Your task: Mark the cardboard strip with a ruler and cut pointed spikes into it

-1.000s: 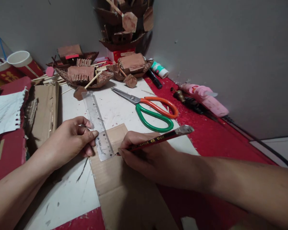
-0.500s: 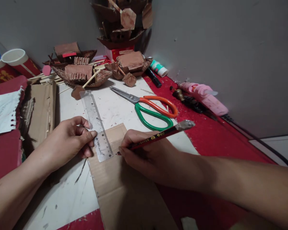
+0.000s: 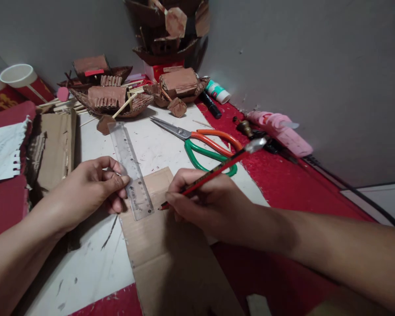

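Observation:
A clear plastic ruler (image 3: pixel 131 171) lies slantwise with its near end on a brown cardboard sheet (image 3: pixel 151 254). My left hand (image 3: pixel 92 188) pinches the ruler's left edge between thumb and fingers. In my right hand (image 3: pixel 206 202) is a red and black pencil (image 3: pixel 210 173), its silvery end pointing up and right. The pencil's tip is just right of the ruler's near end, close above or on the cardboard; contact cannot be made out. Scissors (image 3: pixel 197 142) with one orange and one green handle lie slightly spread beyond my right hand.
Several cardboard model boats (image 3: pixel 108 98) stand at the back, with thin sticks around them. A black marker (image 3: pixel 210 105), a green and white tube (image 3: pixel 219 91) and a pink glue gun (image 3: pixel 283 131) with a cord lie right. Paper cups (image 3: pixel 26 83) and cardboard pieces (image 3: pixel 54 149) are left.
The pencil has tilted steeper, its upper end rising, and my right hand has shifted slightly up. My left hand still holds the ruler, which has hardly moved.

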Available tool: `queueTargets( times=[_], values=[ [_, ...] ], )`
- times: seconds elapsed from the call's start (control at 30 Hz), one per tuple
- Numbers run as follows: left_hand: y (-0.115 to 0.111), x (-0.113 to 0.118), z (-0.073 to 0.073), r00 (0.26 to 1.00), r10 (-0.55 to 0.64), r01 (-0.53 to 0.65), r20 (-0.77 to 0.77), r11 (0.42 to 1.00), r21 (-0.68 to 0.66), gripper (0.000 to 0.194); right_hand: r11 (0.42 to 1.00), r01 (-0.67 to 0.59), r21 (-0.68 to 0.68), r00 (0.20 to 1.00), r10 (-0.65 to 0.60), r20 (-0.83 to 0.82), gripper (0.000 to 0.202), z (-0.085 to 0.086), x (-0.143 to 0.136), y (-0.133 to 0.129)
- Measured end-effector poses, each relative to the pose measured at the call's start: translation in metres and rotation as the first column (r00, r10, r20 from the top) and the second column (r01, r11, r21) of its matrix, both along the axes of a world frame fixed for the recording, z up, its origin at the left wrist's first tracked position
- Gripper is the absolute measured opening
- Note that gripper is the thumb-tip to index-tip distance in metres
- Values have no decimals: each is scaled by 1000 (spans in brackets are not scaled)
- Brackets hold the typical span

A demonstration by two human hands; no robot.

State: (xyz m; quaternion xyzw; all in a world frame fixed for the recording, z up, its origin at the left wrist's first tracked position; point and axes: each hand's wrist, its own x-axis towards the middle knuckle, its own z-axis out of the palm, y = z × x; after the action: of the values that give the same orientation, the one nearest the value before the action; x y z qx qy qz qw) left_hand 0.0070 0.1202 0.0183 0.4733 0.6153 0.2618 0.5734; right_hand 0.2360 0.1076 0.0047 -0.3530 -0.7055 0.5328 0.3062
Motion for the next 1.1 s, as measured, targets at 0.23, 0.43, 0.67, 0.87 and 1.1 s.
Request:
queueTargets(
  times=[0.23, 0.43, 0.67, 0.87, 1.1],
  values=[
    [1, -6, 22, 999, 48, -47, -20, 998, 42, 24, 914, 53, -403, 970, -142, -197, 12, -2, -5, 7],
    [-12, -11, 34, 982, 161, -152, -98, 984, 87, 12, 919, 22, -394, 979, -100, -176, 10, -3, -5, 9],
    [-29, -10, 23, 972, 232, -227, -41, 969, 99, 40, 896, 96, -433, 984, -150, -94, 5, 5, -9, 9],
    [-35, -4, 18, 976, 205, -193, -69, 970, 151, 72, 885, 109, -453, 984, -161, -79, 8, 0, -11, 10],
    [-37, -2, 13, 972, 187, -160, -142, 970, 181, 96, 904, 72, -420, 981, -141, -135, 9, -8, -9, 10]
  ],
)
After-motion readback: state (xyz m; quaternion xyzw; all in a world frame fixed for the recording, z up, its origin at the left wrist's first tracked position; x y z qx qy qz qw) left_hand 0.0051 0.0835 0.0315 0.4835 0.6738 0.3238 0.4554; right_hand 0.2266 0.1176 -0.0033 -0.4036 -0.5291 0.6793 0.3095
